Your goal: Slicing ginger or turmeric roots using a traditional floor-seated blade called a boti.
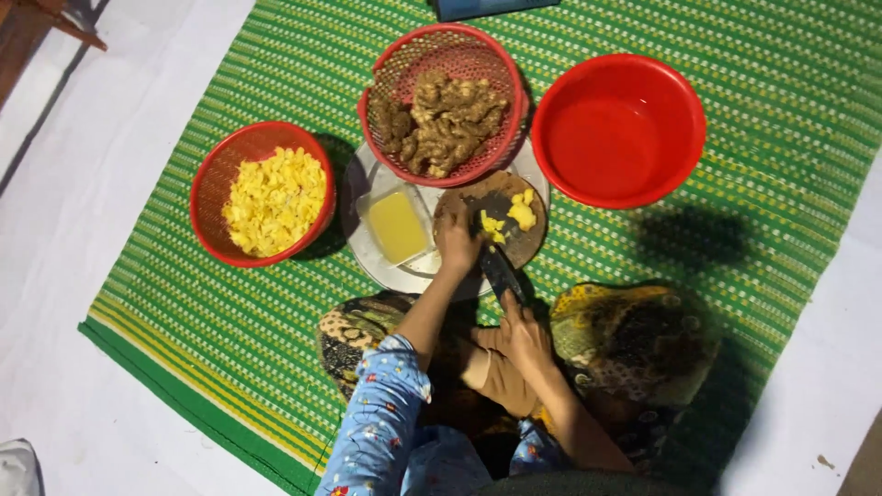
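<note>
Two hands work at a round wooden chopping board [514,241] resting on a metal tray [367,246] on the green woven mat [763,119]. Left hand [457,237] presses down on yellow ginger pieces [507,219], steadying them; its grip is closed on them. Right hand [524,332] is wrapped around a knife [499,272], blade toward the board. Unpeeled ginger root fills the red basket [447,55] just beyond; cut pieces lie in the left red basket [211,188].
</note>
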